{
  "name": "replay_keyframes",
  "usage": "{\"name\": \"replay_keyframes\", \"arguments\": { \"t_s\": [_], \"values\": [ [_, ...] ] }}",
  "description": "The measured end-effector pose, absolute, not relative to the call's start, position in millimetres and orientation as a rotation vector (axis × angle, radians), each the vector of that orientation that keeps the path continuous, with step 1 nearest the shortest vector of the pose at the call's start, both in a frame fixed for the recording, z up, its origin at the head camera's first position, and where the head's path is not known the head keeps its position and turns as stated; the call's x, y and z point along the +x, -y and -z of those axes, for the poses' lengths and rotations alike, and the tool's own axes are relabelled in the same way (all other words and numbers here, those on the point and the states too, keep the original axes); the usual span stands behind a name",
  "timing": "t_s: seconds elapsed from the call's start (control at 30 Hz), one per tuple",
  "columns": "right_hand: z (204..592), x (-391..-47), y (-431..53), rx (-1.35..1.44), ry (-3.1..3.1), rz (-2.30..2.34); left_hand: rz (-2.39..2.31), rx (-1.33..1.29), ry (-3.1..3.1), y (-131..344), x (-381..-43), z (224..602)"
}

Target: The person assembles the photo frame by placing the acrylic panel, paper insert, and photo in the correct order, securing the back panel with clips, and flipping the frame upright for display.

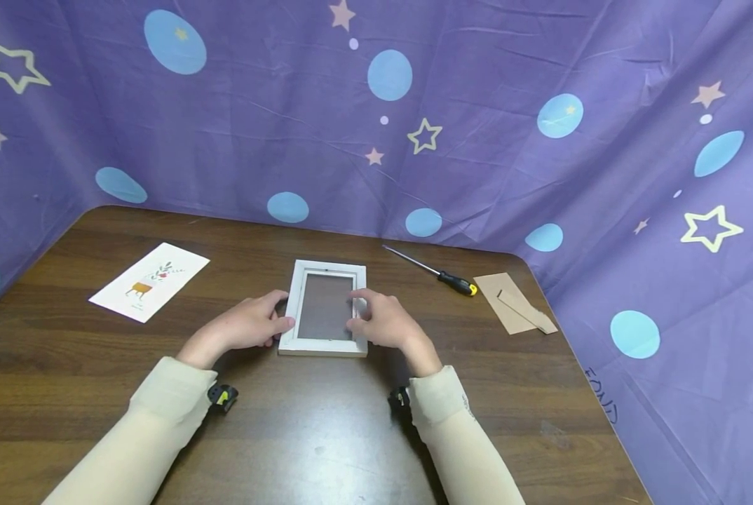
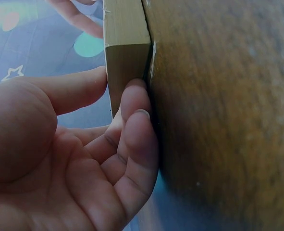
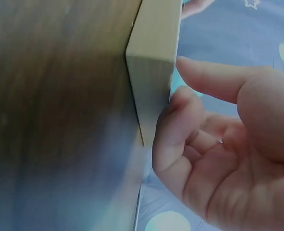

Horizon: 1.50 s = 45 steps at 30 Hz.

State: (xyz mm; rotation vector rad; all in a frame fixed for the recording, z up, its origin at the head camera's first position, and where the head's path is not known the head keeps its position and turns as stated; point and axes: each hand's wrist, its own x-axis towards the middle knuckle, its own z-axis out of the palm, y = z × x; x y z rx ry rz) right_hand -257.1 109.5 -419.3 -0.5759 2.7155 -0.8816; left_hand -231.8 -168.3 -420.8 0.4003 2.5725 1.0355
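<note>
A white picture frame [image 1: 293, 308] lies flat on the brown table in the head view, with a grey pane [image 1: 326, 308] in its opening. My left hand [image 1: 250, 322] grips its left side. In the left wrist view the thumb [image 2: 84, 89] is at the upper edge and the curled fingers [image 2: 142, 130] lie along the pale wooden side. On the opposite side my right hand [image 1: 385, 319] holds the frame, thumb and index finger reaching over its white border. The right wrist view shows the thumb [image 3: 209, 77] at the edge and bent fingers [image 3: 178, 130] against the side wall.
A white card [image 1: 152, 280] with a printed animal and plant lies at the left. To the right are a screwdriver [image 1: 433, 272] with a black and yellow handle, a brown board [image 1: 499, 315] and a folded strip [image 1: 528, 310] on it. A purple patterned curtain [image 1: 326, 161] hangs behind the table [image 1: 275, 435].
</note>
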Motion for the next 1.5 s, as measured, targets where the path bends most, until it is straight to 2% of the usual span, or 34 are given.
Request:
{"name": "replay_keyframes", "arguments": {
  "t_s": [0.63, 1.5],
  "values": [
    [432, -268, -128, -0.247, -2.349, 1.380, -1.029, 0.390, -2.583, 167, -230, 420],
    [436, -270, -129, -0.223, -2.245, 1.447, -1.019, 0.412, -2.580, 168, -231, 418]
  ]
}}
